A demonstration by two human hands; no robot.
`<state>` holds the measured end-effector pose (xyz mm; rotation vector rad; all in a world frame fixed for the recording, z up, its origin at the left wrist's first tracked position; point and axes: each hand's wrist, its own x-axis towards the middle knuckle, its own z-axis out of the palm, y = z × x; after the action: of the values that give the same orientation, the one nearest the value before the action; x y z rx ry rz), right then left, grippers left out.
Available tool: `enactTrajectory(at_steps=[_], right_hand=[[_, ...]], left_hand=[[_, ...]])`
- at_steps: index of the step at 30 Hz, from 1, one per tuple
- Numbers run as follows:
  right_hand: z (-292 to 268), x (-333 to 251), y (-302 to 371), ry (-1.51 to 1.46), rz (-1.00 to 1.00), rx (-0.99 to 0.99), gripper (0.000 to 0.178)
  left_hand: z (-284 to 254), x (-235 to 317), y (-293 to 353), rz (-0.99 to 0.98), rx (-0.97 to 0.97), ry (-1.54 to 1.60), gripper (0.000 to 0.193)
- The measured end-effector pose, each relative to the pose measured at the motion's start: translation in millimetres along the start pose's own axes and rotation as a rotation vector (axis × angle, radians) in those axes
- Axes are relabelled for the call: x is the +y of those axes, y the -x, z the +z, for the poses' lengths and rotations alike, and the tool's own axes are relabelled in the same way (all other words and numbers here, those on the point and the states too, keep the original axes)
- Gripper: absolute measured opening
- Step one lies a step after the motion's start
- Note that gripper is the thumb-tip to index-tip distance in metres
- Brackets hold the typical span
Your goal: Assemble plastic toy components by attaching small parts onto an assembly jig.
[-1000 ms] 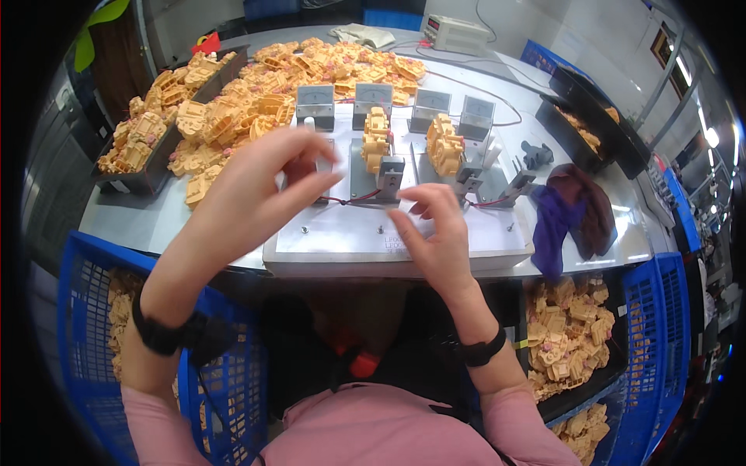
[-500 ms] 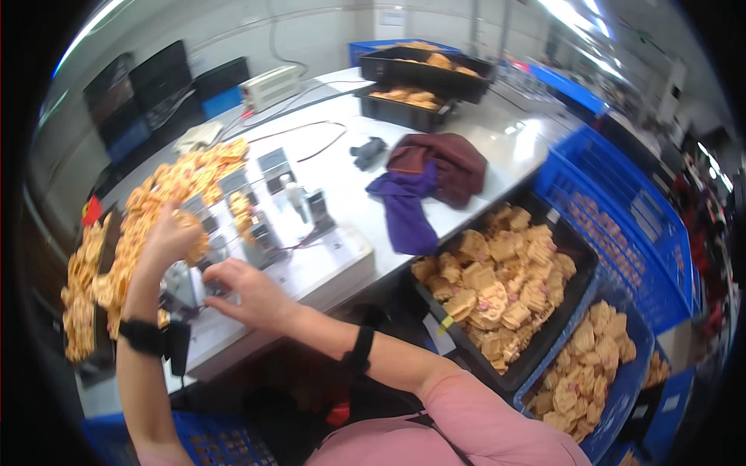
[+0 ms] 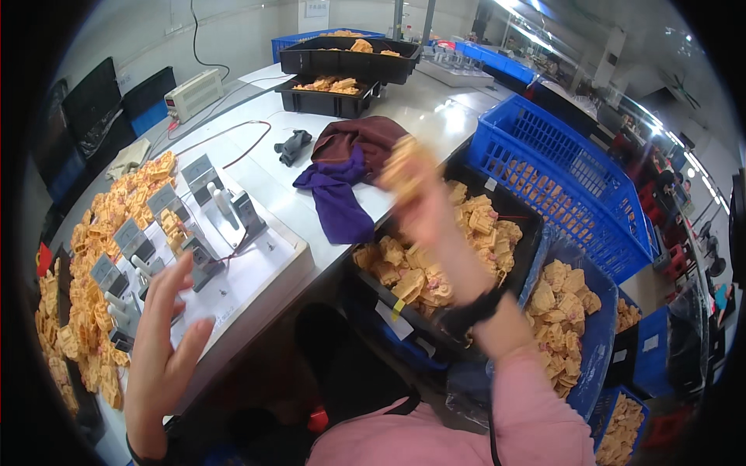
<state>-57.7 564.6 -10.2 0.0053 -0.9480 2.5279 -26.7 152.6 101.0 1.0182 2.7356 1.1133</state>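
My left hand (image 3: 165, 346) is open, its fingers spread and upright, in front of the near end of a white test fixture (image 3: 276, 260). It holds nothing. Along the fixture stand several grey metal clamps with small tilted plates; a tan part (image 3: 172, 227) sits in one of them. Smeared by motion, my right hand (image 3: 426, 213) is closed around a tan moulded part (image 3: 409, 166), whose details are blurred. This hand is above the back left of a black bin (image 3: 536, 241) heaped with similar tan parts.
A long pile of tan parts (image 3: 93, 272) lies left of the fixture. Purple cloth (image 3: 338, 202), maroon cloth (image 3: 361, 140) and a dark grey object (image 3: 293, 147) lie on the table. Blue crates (image 3: 575, 194) stand at right. Stacked black trays (image 3: 311, 58) sit at the back.
My right hand has swung from the fixture to above the black bin, with a tan part now visible in it. My left hand has drawn back toward me and opened. The view has shifted right.
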Motion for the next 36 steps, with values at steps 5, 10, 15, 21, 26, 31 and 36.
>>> enactTrajectory(at_steps=[5,10,15,21,26,31,36], right_hand=[[-104,-189,-79,0.281,-0.468,0.337,0.056],[-99,-166,-60,0.498,-0.544,0.359,0.037],[-11,-31,-17,0.926,-0.288,0.044,0.025],[85,103,45,1.464,-0.736,-0.868,0.023],[107,150,54,1.578,-0.912,-0.881,0.023],[107,133,52,1.567,-0.625,-0.931,0.026],[135,148,53,1.453,-0.491,-1.02,0.019]], left_hand=[[-7,-32,61,-0.194,0.01,0.029,0.059],[-1,-70,102,-0.245,0.227,-0.129,0.035],[-3,-110,125,-0.262,0.207,-0.293,0.012],[-5,-140,131,-0.282,0.273,-0.343,0.008],[5,-131,136,-0.212,0.352,-0.292,0.011],[15,-111,119,-0.21,0.397,-0.273,0.01],[12,-113,127,-0.214,0.453,-0.301,0.01]])
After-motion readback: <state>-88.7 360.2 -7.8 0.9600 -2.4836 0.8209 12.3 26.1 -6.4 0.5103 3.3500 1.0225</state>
